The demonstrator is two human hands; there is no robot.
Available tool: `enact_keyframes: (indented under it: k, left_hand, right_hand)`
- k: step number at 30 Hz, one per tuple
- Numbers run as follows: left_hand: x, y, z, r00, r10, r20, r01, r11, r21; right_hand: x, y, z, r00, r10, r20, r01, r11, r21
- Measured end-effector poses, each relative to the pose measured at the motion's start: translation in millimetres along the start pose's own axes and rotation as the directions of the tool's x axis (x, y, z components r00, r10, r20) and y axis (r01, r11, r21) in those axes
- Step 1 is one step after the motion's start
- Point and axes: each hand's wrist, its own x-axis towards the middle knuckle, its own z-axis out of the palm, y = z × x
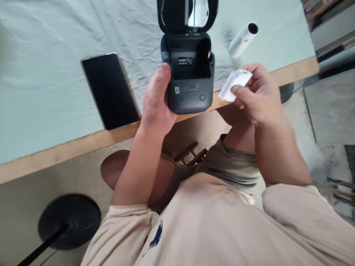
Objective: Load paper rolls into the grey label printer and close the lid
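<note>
A person in a beige shirt (222, 221) sits at a table edge (69, 146), seen from the head camera, bare knees showing below. The left hand (156, 105) wraps around the left side of a small dark grey printer (191, 79), thumb up along its body and fingers hidden behind it, the grip closed on the casing. The printer stands at the table's near edge with its lid (187, 13) swung open and its paper bay bare. The right hand (257, 94), just to the right of the printer, pinches a small white paper roll (234, 85) between thumb and fingertips. A white tube (242, 38) lies on the pale green cloth (50, 48) behind that hand. A black phone (111, 90) lies face-up left of the printer. A black round base (69, 220) sits on the floor.
</note>
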Motion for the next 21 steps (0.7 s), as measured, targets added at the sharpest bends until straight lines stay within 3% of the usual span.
enact_keyframes:
  k: [3,5,7,9,10,14,15,19,21]
  left_hand:
    - [1.1,1.7,2.0,1.0,-0.014,-0.006,0.014,1.0,0.01]
    - [1.1,2.8,3.5,0.999,-0.03,-0.019,0.03,1.0,0.008]
    - [0.7,3.8,4.5,0.999,-0.029,-0.036,0.029,1.0,-0.003]
    - [0.2,4.8,4.9,0.998,-0.028,-0.047,0.027,0.999,-0.02]
    - [0.0,5.2,5.0,0.998,-0.031,-0.048,0.029,0.999,-0.03]
    - [-0.1,6.7,5.7,0.997,-0.057,-0.05,0.054,0.997,-0.057]
    - [-0.1,6.8,5.9,0.996,-0.056,-0.067,0.052,0.997,-0.053]
    - [-0.4,7.1,7.0,0.993,-0.057,-0.099,0.054,0.998,-0.034]
    - [-0.7,7.3,7.3,0.994,-0.06,-0.089,0.057,0.998,-0.033]
  right_hand:
    - [11.6,2.6,6.2,0.981,-0.187,-0.058,0.178,0.974,-0.14]
    - [25.6,-0.2,9.1,0.959,-0.284,-0.016,0.263,0.908,-0.327]
    - [37.0,-2.3,10.0,0.964,-0.26,0.049,0.252,0.849,-0.463]
    - [42.1,-4.4,7.9,0.972,-0.223,0.079,0.232,0.829,-0.509]
    - [42.9,-6.0,5.5,0.963,-0.262,0.069,0.261,0.824,-0.503]
    - [51.3,-11.7,-9.0,0.835,-0.543,-0.094,0.424,0.743,-0.518]
    - [57.2,-11.0,-12.2,0.834,-0.541,-0.112,0.4,0.731,-0.552]
    - [87.3,1.0,-14.9,0.953,-0.301,-0.043,0.214,0.763,-0.61]
    - [96.7,5.9,-12.1,0.964,-0.266,-0.025,0.201,0.782,-0.589]
